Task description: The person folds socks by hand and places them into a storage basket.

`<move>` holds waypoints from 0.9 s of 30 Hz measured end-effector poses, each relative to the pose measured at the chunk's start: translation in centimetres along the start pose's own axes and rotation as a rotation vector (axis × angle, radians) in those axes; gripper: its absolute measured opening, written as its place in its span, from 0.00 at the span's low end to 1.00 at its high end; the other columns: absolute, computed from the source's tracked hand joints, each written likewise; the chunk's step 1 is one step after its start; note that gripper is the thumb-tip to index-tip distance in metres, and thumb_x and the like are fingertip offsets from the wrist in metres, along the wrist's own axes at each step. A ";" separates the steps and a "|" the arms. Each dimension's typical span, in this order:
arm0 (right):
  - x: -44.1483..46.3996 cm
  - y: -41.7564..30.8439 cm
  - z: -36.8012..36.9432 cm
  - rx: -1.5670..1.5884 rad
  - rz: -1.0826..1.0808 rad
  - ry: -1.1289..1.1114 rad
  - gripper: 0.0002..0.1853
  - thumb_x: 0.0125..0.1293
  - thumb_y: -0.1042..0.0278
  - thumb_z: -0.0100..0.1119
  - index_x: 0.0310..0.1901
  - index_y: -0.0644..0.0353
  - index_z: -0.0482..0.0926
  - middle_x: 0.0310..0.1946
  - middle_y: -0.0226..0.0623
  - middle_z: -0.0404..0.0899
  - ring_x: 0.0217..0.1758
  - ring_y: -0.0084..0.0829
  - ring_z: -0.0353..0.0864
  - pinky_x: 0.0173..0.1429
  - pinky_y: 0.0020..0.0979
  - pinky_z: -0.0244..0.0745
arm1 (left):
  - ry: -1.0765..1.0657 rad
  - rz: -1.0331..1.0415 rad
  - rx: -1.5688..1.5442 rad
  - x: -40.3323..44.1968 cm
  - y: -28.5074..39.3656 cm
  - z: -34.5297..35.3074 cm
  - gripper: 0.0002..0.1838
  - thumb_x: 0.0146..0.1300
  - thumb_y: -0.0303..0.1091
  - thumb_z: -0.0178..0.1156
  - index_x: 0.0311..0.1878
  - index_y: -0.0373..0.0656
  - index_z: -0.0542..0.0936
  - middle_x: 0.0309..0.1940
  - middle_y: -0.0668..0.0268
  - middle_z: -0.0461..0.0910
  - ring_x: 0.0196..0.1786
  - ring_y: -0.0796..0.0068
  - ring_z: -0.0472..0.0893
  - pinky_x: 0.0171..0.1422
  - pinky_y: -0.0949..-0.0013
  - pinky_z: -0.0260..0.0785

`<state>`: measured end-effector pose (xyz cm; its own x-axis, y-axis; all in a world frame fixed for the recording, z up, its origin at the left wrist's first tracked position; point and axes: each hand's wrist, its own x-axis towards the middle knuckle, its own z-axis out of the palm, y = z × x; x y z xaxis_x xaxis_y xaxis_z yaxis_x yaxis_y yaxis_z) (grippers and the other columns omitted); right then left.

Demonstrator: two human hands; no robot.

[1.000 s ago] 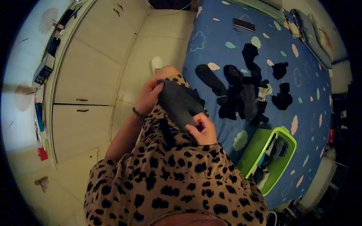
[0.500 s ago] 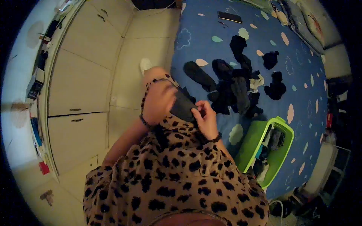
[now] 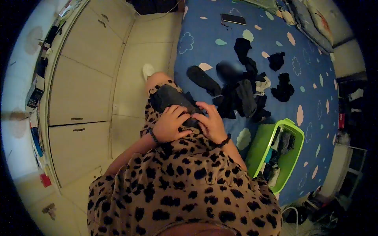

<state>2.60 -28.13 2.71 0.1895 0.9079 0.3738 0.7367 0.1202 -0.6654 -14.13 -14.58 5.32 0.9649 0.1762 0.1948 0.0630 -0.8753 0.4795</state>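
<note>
A dark grey sock (image 3: 170, 98) lies over my thigh, on the leopard-print cloth. My left hand (image 3: 170, 124) rests on its near part, with curled fingers on the fabric. Close beside it, my right hand (image 3: 210, 124) pinches the sock's near end between thumb and fingers. The two hands almost touch. Under my palms, that end of the sock is partly hidden. On the blue bedsheet, to the right, lies a loose pile of dark socks (image 3: 246, 98), with a white piece (image 3: 262, 85) among them.
A green bin (image 3: 293, 161) holding clothes stands on the bed at the right. Two dark bundles (image 3: 282, 87) (image 3: 276, 61) lie beyond the pile. A phone (image 3: 233, 19) is near the top. Cabinets (image 3: 82, 86) line the left side.
My left hand has moved from the sock's far end to its near part, beside my right hand. The sock now lies spread on my thigh. The view has shifted slightly.
</note>
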 end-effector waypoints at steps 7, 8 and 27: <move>3.0 1.1 -1.1 0.268 -0.031 -0.265 0.11 0.53 0.74 0.64 0.39 0.61 0.77 0.45 0.40 0.78 0.49 0.45 0.74 0.53 0.38 0.70 | 0.023 -0.199 -0.151 -1.3 -0.3 0.2 0.20 0.56 0.36 0.66 0.47 0.34 0.75 0.47 0.56 0.71 0.53 0.55 0.71 0.55 0.61 0.68; 3.3 1.6 -0.8 0.350 0.044 -0.397 0.10 0.56 0.70 0.64 0.39 0.61 0.77 0.41 0.41 0.79 0.50 0.46 0.74 0.54 0.39 0.71 | 0.027 -0.206 -0.149 -1.4 -0.1 0.4 0.20 0.56 0.36 0.66 0.47 0.34 0.75 0.47 0.56 0.71 0.53 0.55 0.71 0.55 0.61 0.68; 5.9 3.0 2.3 0.321 -0.064 -0.251 0.09 0.61 0.73 0.62 0.41 0.65 0.75 0.30 0.37 0.71 0.35 0.34 0.73 0.37 0.32 0.69 | 0.204 -0.732 -0.439 -2.2 -1.8 1.1 0.17 0.56 0.29 0.63 0.48 0.36 0.74 0.39 0.55 0.77 0.32 0.54 0.78 0.41 0.58 0.72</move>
<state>4.43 -21.49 1.45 -0.0434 0.9595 0.2783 0.4946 0.2627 -0.8285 -16.12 -13.88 3.04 0.6535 0.7395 -0.1613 0.5039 -0.2661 0.8218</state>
